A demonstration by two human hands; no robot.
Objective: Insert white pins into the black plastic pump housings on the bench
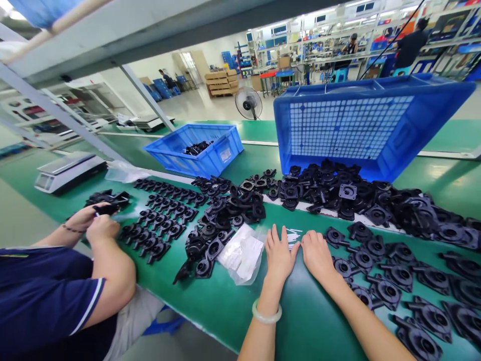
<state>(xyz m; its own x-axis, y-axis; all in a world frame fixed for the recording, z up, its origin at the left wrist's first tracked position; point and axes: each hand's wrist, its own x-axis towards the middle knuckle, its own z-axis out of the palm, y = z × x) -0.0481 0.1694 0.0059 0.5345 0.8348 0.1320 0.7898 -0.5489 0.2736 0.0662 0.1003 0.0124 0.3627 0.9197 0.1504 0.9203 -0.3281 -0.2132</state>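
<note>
Several thin white rods (293, 237) lie on the green table between my two hands. My left hand (280, 251) rests flat beside them, fingers spread, thumb toward the rods. At the rods' right side, my right hand (316, 254) has its fingers bent and close together; its thumb and anything under the fingertips are hidden. A clear plastic bag of white pieces (243, 253) lies just left of my left hand. Rows of black plastic housings (389, 291) with round openings spread to the right of my right hand.
A heap of black housings (330, 188) spills from a tipped blue crate (432, 108). Another pile (210, 235) lies left of the bag. Farther back stand a blue bin (203, 158) and a scale (69, 170). A co-worker (56, 296) at left handles a black part.
</note>
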